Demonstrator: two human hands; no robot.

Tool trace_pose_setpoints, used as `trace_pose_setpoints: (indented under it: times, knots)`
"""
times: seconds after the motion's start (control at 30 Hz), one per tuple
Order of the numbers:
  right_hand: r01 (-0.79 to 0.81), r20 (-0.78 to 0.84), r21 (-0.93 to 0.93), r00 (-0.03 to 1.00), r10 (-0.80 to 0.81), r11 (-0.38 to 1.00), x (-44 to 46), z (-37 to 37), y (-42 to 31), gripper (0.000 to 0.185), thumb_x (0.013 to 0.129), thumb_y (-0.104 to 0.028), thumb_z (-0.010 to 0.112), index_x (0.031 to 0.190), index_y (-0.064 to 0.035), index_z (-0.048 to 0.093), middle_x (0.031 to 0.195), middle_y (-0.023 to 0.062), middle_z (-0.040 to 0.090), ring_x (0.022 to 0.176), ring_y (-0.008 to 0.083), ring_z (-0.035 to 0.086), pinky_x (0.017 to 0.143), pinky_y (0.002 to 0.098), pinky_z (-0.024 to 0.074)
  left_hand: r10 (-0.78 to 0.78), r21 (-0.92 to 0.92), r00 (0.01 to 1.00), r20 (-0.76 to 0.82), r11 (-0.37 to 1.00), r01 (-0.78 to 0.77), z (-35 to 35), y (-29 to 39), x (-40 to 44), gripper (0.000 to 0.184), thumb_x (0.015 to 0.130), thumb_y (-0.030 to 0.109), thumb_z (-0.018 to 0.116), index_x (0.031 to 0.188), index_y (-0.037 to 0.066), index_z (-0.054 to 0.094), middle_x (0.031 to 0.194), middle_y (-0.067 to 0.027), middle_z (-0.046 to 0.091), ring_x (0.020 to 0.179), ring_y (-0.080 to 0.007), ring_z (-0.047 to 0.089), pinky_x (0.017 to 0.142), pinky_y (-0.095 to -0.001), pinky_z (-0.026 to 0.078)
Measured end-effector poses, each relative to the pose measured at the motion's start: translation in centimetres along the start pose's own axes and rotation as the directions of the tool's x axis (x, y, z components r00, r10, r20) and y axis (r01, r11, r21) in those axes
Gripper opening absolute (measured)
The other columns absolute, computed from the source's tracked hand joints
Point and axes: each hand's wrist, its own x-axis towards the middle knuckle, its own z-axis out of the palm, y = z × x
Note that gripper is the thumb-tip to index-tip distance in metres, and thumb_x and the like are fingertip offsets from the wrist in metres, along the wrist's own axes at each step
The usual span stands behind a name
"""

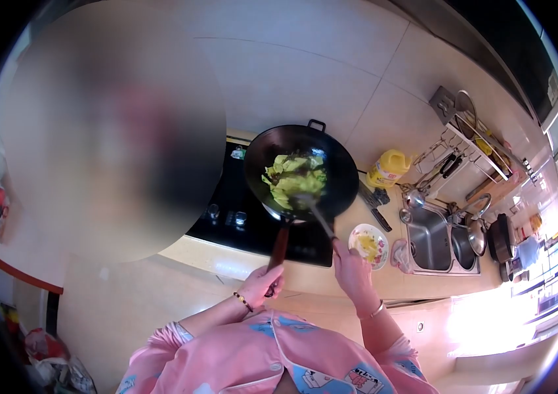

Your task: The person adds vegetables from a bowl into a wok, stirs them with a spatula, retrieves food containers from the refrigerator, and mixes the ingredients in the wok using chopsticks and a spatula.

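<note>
My left hand (262, 284) is wrapped round the wooden handle of a black wok (341, 172), which stands over the cooktop. Green leafy vegetables (292, 177) lie in the middle of the wok. With its fingers closed, my right hand (352, 272) grips a long-handled spatula (320, 217). The spatula's head reaches into the near right side of the vegetables and is partly blurred. Beside my right hand, a flowered plate (381, 258) on the counter holds some yellowish pieces.
A yellow jug (389, 169) and a dark-handled knife (380, 219) are right of the wok. Farther right are a double sink (429, 240) and a wall rack (472, 148) with utensils. The black glass cooktop (226, 233) extends left, where a large blurred patch hides the view.
</note>
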Motion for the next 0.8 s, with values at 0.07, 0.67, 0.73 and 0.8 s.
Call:
trace_pose_setpoints:
  times: [0.07,0.67,0.73,0.8]
  knots:
    - [-0.004,-0.054,-0.022,0.999,0.002,1.0,0.5,0.8,0.7,0.033,0.083,-0.017,0.054,0.116,-0.0145,0.053,0.074,0.0174,0.056,0.066,0.0342,0.058,0.059,0.0431,0.0459,-0.008,0.023,1.0,-0.014,1.0,0.008,0.0,-0.1,0.2,0.024,0.087,0.03,0.057,0.079,0.008,0.05,0.065,-0.0015,0.053,0.052,-0.0096,0.047,0.045,-0.0234,0.037]
    - [0.173,-0.15,0.554,0.983,-0.107,0.815,-3.2,0.5,-5.4,0.022,0.084,-0.013,0.055,0.099,0.0033,0.057,0.082,0.0105,0.061,0.072,0.0175,0.058,0.061,0.0267,0.0457,0.183,0.328,0.977,-0.114,0.935,-0.137,-4.7,-2.2,-6.9,0.032,0.087,0.032,0.056,0.11,0.009,0.054,0.086,0.0014,0.058,0.067,-0.0052,0.05,0.058,-0.0196,0.043]
    - [0.302,-0.085,0.666,0.939,-0.333,0.682,-4.2,0.9,-11.2,0.03,0.082,-0.022,0.061,0.102,0.0001,0.058,0.071,0.0077,0.06,0.063,0.0165,0.057,0.06,0.0291,0.0465,0.205,0.343,0.971,-0.123,0.927,-0.153,-7.3,-1.0,-9.1,0.031,0.088,0.032,0.055,0.109,0.009,0.055,0.086,0.0014,0.057,0.067,-0.0053,0.05,0.059,-0.0199,0.044]
    - [0.268,-0.01,0.693,0.932,-0.362,0.669,-5.2,2.4,-16.7,0.011,0.083,-0.005,0.055,0.083,0.005,0.059,0.068,0.0077,0.06,0.059,0.0124,0.057,0.054,0.0206,0.0441,0.218,0.376,0.962,-0.162,0.915,-0.144,-10.1,0.4,-11.0,0.029,0.088,0.031,0.055,0.107,0.008,0.057,0.086,0.0014,0.057,0.068,-0.0056,0.05,0.06,-0.0203,0.044]
